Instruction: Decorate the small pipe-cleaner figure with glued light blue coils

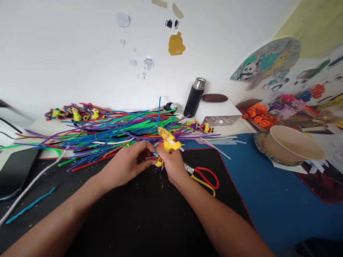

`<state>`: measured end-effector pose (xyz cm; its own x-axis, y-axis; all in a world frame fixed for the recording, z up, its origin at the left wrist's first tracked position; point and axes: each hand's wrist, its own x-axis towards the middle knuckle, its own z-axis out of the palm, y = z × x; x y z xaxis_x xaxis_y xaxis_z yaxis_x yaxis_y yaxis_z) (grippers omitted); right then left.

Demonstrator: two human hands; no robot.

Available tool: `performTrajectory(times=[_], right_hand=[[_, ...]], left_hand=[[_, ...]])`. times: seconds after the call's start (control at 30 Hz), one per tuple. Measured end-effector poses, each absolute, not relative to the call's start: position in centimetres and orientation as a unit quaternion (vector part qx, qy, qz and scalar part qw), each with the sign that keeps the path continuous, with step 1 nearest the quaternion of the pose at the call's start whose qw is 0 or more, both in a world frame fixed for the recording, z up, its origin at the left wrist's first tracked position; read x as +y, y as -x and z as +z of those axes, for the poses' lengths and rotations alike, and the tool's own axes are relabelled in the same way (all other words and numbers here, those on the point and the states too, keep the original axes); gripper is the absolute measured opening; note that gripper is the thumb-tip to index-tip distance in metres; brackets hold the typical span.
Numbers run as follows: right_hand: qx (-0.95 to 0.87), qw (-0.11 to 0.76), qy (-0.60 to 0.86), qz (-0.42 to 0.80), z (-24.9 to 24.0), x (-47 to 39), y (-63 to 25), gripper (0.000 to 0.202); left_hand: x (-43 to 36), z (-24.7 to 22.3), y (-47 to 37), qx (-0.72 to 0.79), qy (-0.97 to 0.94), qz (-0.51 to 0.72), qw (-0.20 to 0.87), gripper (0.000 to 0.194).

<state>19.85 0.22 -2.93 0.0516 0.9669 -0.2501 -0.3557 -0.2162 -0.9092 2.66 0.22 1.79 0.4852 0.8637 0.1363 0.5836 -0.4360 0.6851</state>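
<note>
My right hand (174, 167) is wrapped around the grip of a yellow glue gun (169, 144), whose stained nozzle points up and away from me. Close beside it, my left hand (128, 161) has thumb and fingers curled together near the gun's handle. Small bluish and pink bits show between the hands, but the fingers mostly hide them. Behind the gun spreads a heap of coloured pipe cleaners (115, 130). A blue pipe cleaner (160, 107) stands upright just beyond the nozzle. Scissors (206, 177) with red and yellow handles lie right of my right hand.
A twisted blue pipe cleaner (30, 205) and a dark phone-like slab (17, 171) lie at left. At the back stand a black thermos (193, 98) and a white box (219, 115). Glue sticks (217, 147) lie right of the heap, with a cream bowl (297, 142) farther right.
</note>
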Motion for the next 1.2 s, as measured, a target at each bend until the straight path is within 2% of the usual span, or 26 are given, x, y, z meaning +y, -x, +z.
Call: performTrajectory(times=[0.27, 0.43, 0.63, 0.9, 1.2], right_hand=[[-0.317, 0.550, 0.468, 0.615, -3.0, 0.0, -19.6, 0.024], [-0.334, 0.541, 0.475, 0.608, -3.2, -0.1, -19.6, 0.019], [-0.353, 0.515, 0.479, 0.617, -2.9, -0.2, -19.8, 0.023], [-0.374, 0.512, 0.421, 0.648, -2.1, -0.2, -21.0, 0.047], [-0.517, 0.479, 0.372, 0.604, -1.3, -1.5, -21.3, 0.048]], left_hand=[[0.1, 1.6, -2.9, 0.382, -0.862, 0.280, 0.183, 0.014], [0.3, 1.6, -2.7, 0.356, -0.879, 0.280, 0.148, 0.014], [0.6, 1.9, -2.0, 0.366, -0.871, 0.282, 0.166, 0.015], [1.7, 3.4, 1.0, 0.460, -0.807, 0.324, 0.180, 0.023], [2.1, 4.8, 2.3, 0.509, -0.756, 0.355, 0.206, 0.037]])
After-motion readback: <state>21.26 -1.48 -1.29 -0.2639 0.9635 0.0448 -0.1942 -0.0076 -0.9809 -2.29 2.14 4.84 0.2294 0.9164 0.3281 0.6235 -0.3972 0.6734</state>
